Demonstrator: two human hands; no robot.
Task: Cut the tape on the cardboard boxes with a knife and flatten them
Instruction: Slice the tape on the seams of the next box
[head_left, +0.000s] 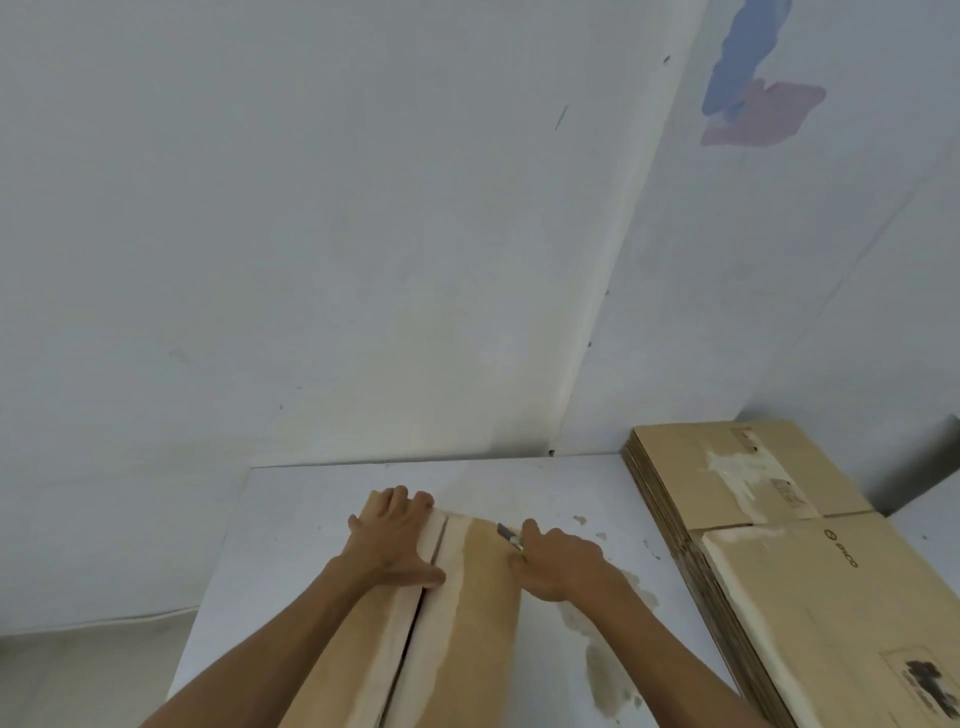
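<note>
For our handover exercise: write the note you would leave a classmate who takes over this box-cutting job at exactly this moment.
Left hand: fingers spread, pressing the box down near its far end.
Right hand: grips the knife, blade at the box's far right edge.
The box lies on the white table; its centre seam already gapes open.
Done: a stack of flattened boxes lies on the right.
Left: finish cutting this box's tape, flatten it, add it to the stack.

White table (322, 499) in a corner of scuffed white walls (311, 234).
</note>
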